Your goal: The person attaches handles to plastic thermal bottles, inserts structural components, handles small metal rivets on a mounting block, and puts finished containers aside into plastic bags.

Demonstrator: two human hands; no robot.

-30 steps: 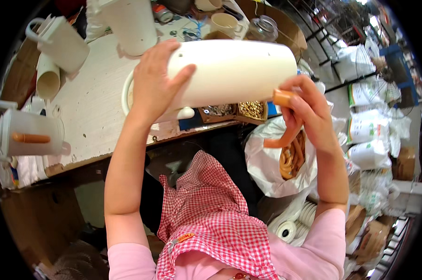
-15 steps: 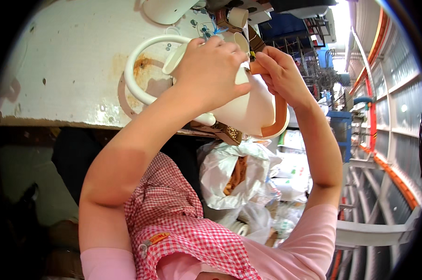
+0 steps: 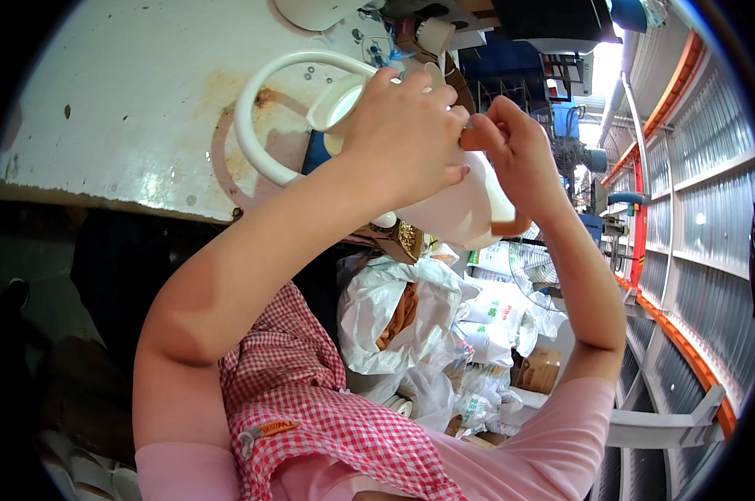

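Note:
A white pitcher-like vessel (image 3: 448, 210) is held up at the table's edge, its body partly hidden by my hands. My left hand (image 3: 406, 138) is closed over its upper side, fingers curled around it and thumb pointing right. A brown curved handle (image 3: 511, 226) is on the vessel's right side. My right hand (image 3: 521, 154) pinches the handle's upper end close to my left fingertips; my hand and wrist hide the middle. Left of my hands, a thick white curved tube (image 3: 245, 121) loops around the vessel's flared rim (image 3: 320, 113). How the tube joins the vessel is hidden.
A worn white table (image 3: 143, 108) with rust stains spreads to the left. Another white vessel (image 3: 315, 12) stands at its far side. Below the edge are a small box of brass-coloured bits (image 3: 408, 238) and a white bag (image 3: 365, 326) with brown pieces inside.
The view has shifted a little. My right hand has turned, and its wrist now covers more of the brown handle. My left hand keeps its hold on the vessel.

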